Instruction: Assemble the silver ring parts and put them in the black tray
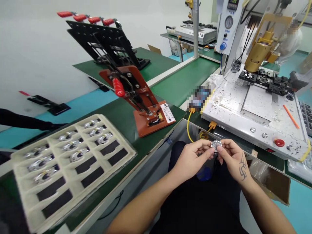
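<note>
Pinched between both hands, above my lap, is a small shiny metal part point(215, 144) that looks like a watch case. My left hand point(195, 157) grips its left side with thumb and fingers. On the other side my right hand point(230, 157) presses its thumb against the same part. The fingers cover most of its edge. To the left lies a cream tray point(80, 195) with dark-lined compartments; several similar silvery parts point(79, 154) rest in its back rows, and the front compartments show bare dark liners.
A brown toggle-clamp fixture point(143, 125) with a red handle stands on the green table point(122, 112). Black clamp fixtures point(104, 39) tilt up behind it. At right is a white machine point(243, 110) with a gold head point(257, 52), red button point(279, 142) and orange stick point(291, 116).
</note>
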Motion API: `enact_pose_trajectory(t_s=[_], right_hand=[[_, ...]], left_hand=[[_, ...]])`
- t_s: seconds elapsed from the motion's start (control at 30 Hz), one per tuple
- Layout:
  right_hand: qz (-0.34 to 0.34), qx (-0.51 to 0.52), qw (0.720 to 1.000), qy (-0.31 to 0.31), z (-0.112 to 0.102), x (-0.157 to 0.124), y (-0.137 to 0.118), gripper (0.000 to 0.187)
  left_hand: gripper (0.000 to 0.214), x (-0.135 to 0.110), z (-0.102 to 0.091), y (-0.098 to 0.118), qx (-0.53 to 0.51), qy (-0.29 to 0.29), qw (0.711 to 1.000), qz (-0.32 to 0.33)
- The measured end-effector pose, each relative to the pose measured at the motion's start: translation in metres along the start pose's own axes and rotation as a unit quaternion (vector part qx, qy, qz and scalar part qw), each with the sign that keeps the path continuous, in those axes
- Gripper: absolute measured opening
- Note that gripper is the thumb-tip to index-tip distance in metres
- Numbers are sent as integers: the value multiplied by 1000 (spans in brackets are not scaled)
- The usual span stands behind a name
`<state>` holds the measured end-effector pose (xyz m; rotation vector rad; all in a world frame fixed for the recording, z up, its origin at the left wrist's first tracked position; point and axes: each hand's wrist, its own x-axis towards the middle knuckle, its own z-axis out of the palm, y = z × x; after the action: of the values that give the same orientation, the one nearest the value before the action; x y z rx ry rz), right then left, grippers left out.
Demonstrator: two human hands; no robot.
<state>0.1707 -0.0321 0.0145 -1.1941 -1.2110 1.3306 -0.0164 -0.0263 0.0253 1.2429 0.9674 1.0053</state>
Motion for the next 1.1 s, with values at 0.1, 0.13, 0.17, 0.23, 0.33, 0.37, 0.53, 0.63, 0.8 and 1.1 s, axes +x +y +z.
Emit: enact_pose_trajectory(t_s=[0.1,0.13,0.17,0.23,0.33,0.37,0.53,0.63,0.8,1.1], right_hand=[[-8,-29,999,-18,1,-1,-5,36],[-10,-35,999,-18,0,-1,-6,35],[-12,-36,999,-18,-1,0,-8,34],[-10,-27,999,-24,-2,1,-9,33],[1,-16,999,-45,-2,1,-9,33],[4,-15,999,-47,0,1,-8,34],[1,-18,999,-38,3,0,-5,37],[-30,-52,996,-60,-3,3,-5,36],[-237,-252,926,-152,-16,16,-16,47],[-416,-344,831,-134,1,51,-34,46]], left_hand=[[23,0,-5,7,65,15,997,30],[22,-1,-6,9,81,21,996,39],[22,-1,-7,10,90,23,995,45],[23,-2,-7,9,82,20,995,46],[25,-5,-2,5,38,24,998,32],[26,-6,-1,3,26,29,999,27],[26,-7,1,3,6,45,999,18],[23,-6,0,5,5,43,999,15],[15,-8,-1,7,78,72,994,38],[19,-2,-89,85,366,261,821,352]])
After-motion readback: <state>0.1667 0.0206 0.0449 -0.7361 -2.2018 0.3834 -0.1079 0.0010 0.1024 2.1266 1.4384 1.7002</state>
